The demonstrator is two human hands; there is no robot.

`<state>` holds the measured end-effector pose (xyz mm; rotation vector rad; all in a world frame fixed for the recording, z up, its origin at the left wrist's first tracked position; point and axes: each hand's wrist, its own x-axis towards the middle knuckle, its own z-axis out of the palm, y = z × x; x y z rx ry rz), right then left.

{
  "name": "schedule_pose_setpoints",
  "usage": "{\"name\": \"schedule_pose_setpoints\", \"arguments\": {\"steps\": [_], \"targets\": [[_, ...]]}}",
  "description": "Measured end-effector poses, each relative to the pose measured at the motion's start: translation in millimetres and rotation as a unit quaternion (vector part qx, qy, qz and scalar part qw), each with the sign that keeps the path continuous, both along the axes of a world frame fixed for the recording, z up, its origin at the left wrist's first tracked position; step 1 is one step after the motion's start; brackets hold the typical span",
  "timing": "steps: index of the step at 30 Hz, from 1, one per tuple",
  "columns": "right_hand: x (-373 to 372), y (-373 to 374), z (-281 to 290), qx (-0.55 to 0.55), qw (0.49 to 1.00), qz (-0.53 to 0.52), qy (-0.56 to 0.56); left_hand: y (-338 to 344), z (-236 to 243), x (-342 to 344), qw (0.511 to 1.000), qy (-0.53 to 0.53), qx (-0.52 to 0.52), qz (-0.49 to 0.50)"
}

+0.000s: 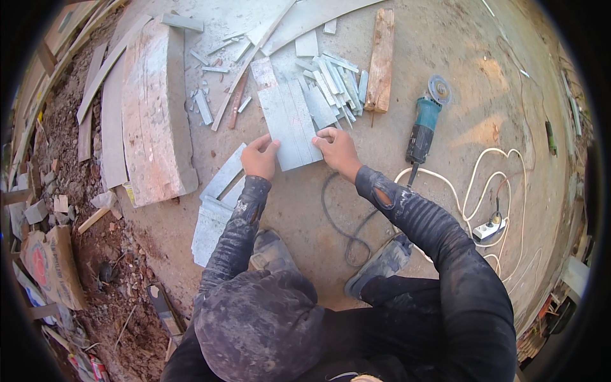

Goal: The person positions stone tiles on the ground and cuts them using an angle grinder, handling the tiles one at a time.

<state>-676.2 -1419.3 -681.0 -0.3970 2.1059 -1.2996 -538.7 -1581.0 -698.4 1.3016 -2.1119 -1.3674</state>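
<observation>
Between my hands is a flat grey rectangular tile (290,121) with pencil-like lines along its length. My left hand (259,157) pinches its near left edge, and my right hand (337,150) grips the near right corner. The far end of the tile lies by a pile of narrow cut strips (336,81) and a reddish-stained board piece (263,72). Beside my left forearm, more grey tile pieces (211,224) lie overlapping on the concrete. Both hands are closed, thumbs on the tile's upper face.
An angle grinder (424,121) lies at the right, its disc pointing away. A pale cable (468,191) loops to a power strip (490,228). A wooden block (380,60) stands beyond the strips; a large concrete-dusted beam (156,108) lies left. Reddish soil (137,318) borders the slab.
</observation>
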Motion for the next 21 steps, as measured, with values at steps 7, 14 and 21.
{"name": "schedule_pose_setpoints", "arguments": {"steps": [7, 14, 21], "targets": [[-13, -7, 6, 0.027, 1.0, -0.007, 0.004, -7, 1, -11, 1.0, 0.009, 0.006, 0.021], [-5, -6, -3, 0.03, 0.999, 0.014, 0.01, 2, 19, -18, 1.0, 0.013, -0.019, 0.019], [-1, -8, -6, -0.008, 1.0, 0.017, 0.01, -9, 19, -19, 0.999, 0.031, 0.039, 0.009]]}}
